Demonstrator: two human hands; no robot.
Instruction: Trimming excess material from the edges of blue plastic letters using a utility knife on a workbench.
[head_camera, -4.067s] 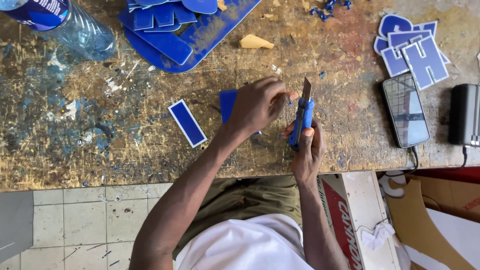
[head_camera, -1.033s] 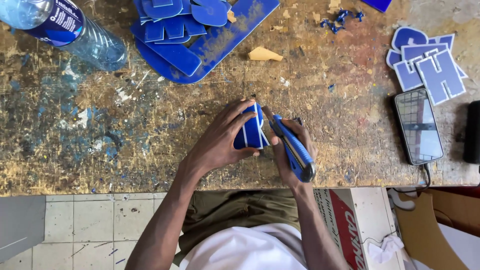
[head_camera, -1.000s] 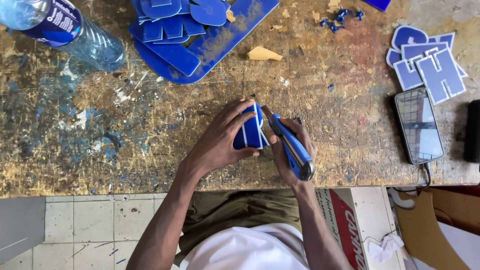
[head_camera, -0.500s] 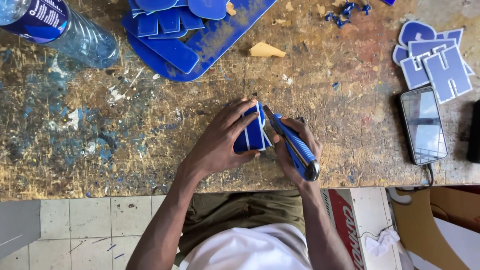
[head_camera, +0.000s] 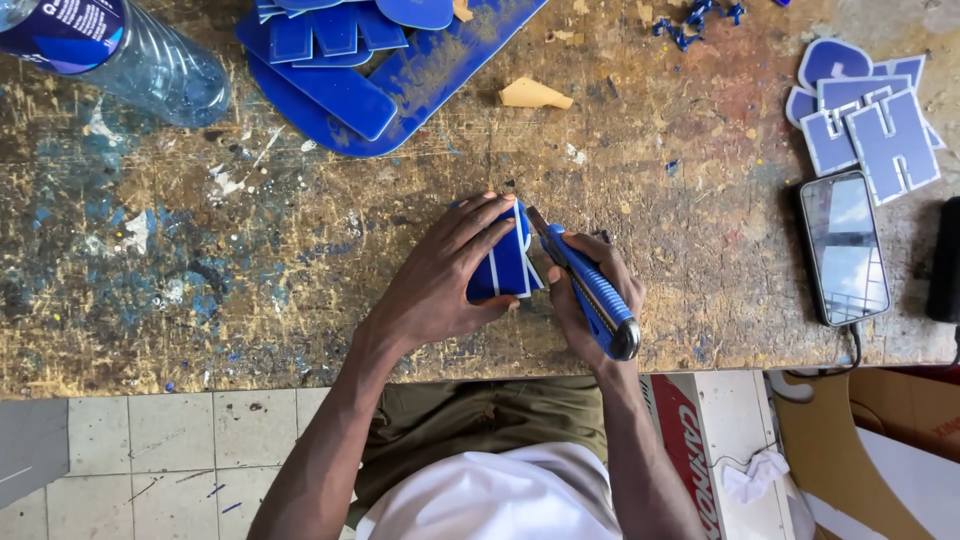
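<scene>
My left hand (head_camera: 445, 275) presses a small blue plastic piece with white edges (head_camera: 507, 265) down on the scratched wooden workbench (head_camera: 250, 290). My right hand (head_camera: 590, 300) grips a blue utility knife (head_camera: 590, 295), handle toward me. Its blade tip (head_camera: 533, 216) sits against the right edge of the blue piece. The fingers of my left hand cover most of the piece.
A blue plastic sheet with several cut blue pieces (head_camera: 370, 60) lies at the top. A plastic water bottle (head_camera: 110, 50) lies top left. Blue cut-out letters (head_camera: 865, 120) are stacked top right, above a phone (head_camera: 845, 245) on a cable. A tan scrap (head_camera: 535, 95) lies nearby.
About four seconds ago the knife was held upright and a blue strip lay on the bench; since then the piece came under my left hand and the blade went to its edge.
</scene>
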